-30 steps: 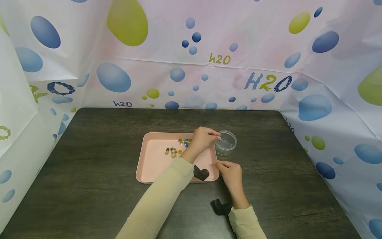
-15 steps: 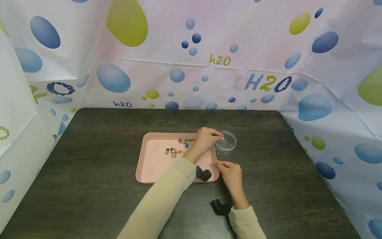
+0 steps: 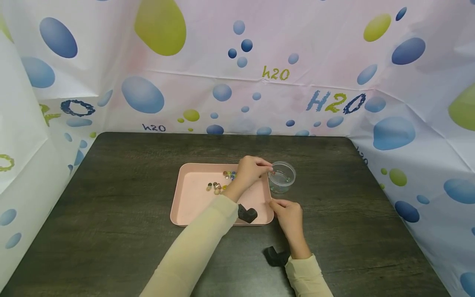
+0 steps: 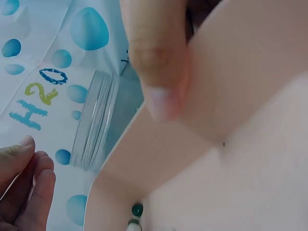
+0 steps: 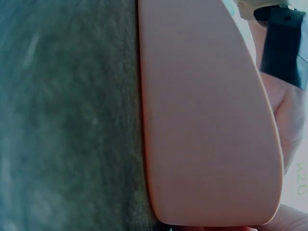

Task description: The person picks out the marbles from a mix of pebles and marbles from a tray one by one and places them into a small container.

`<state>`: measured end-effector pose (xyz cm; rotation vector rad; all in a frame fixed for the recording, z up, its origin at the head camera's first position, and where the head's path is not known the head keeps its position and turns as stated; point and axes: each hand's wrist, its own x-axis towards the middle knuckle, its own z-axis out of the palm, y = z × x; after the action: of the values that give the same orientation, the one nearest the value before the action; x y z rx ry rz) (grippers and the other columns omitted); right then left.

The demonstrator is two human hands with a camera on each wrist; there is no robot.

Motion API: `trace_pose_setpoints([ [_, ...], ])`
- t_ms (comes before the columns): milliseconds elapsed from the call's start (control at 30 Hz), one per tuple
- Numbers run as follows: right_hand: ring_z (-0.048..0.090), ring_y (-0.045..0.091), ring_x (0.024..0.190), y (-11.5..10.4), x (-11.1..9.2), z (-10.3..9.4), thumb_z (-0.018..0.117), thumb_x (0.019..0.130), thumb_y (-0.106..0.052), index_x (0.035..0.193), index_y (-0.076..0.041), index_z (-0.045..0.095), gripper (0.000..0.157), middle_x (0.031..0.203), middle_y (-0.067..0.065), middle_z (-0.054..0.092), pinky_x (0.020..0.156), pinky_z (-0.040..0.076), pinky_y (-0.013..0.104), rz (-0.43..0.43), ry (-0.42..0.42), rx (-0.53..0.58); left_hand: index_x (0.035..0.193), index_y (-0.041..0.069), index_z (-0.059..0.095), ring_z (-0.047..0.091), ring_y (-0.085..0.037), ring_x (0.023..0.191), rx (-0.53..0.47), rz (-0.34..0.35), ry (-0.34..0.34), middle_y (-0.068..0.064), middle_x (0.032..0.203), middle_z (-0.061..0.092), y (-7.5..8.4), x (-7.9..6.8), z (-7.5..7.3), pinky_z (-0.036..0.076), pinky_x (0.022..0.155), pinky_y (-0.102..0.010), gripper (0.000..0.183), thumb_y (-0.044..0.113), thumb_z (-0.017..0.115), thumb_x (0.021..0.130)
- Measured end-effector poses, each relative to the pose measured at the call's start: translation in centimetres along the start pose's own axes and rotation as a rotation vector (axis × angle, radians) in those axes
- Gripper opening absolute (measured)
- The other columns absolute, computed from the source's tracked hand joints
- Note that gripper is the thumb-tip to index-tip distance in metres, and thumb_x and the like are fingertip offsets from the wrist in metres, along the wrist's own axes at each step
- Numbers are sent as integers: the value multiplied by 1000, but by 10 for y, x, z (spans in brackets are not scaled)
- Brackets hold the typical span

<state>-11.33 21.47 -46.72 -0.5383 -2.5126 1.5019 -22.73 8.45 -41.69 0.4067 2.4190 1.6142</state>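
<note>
In the head view my left hand (image 3: 253,171) reaches over the right rim of the pink tray (image 3: 189,210). Its thumb and fingers pinch a small reddish marble (image 3: 273,173) right at the rim of the clear round tub (image 3: 288,187). The left wrist view shows the same left hand (image 4: 26,187) with its fingers bent. Below the tub, my right hand (image 3: 289,216) grips the tray's right edge; its thumb (image 4: 159,72) presses inside the tray wall. Several glass marbles (image 3: 217,191) lie in the tray, some hidden behind the left hand.
The tray stands on a dark wooden table (image 3: 122,198), with the tub close to its upper right corner. A white patterned sheet (image 3: 208,53) hangs behind and at both sides. Black straps (image 3: 248,213) stick out from both wrists.
My left hand first shifts slightly right over the tub, then back left to its rim. A reddish marble now shows at its fingertips. The right hand keeps its grip on the tray.
</note>
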Motion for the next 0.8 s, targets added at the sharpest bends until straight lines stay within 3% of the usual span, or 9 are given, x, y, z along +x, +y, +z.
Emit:
trace_pose_setpoints([
  [67, 55, 3, 57, 0, 0, 0, 72, 85, -11, 93, 2, 80, 17, 79, 14, 76, 52, 44, 19, 6, -1, 3, 105, 10, 79, 69, -35, 84, -9, -15, 9, -8, 103, 76, -3, -2, -5, 50, 58, -23, 21, 25, 74, 92],
  [233, 57, 2, 58, 0, 0, 0, 72, 86, -11, 94, 3, 79, 18, 86, 18, 77, 54, 46, 18, 15, -5, 6, 102, 15, 80, 63, -32, 66, 9, -68, 42, -7, 99, 75, -14, -6, -18, 42, 49, -23, 18, 28, 74, 91],
  [467, 58, 2, 60, 0, 1, 1, 71, 86, -11, 93, 4, 79, 18, 91, 20, 76, 54, 46, 18, 10, 4, -15, 100, 14, 80, 70, -29, 86, 11, -80, 64, -6, 97, 76, -29, -8, -34, 51, 61, -24, 17, 28, 74, 91],
  [700, 59, 1, 61, 0, 1, 1, 73, 86, -12, 94, 4, 79, 19, 92, 21, 76, 55, 47, 17, 7, 0, -16, 100, 13, 80, 69, -31, 83, -1, -88, 90, -8, 95, 77, -40, -10, -46, 50, 61, -25, 18, 27, 76, 89],
  [800, 58, 1, 60, 0, 1, 1, 73, 86, -12, 94, 4, 79, 19, 91, 20, 76, 54, 46, 17, 7, 1, -16, 100, 14, 80, 69, -26, 85, 5, -113, 104, -7, 98, 77, -46, -12, -51, 51, 64, -25, 17, 26, 76, 90],
])
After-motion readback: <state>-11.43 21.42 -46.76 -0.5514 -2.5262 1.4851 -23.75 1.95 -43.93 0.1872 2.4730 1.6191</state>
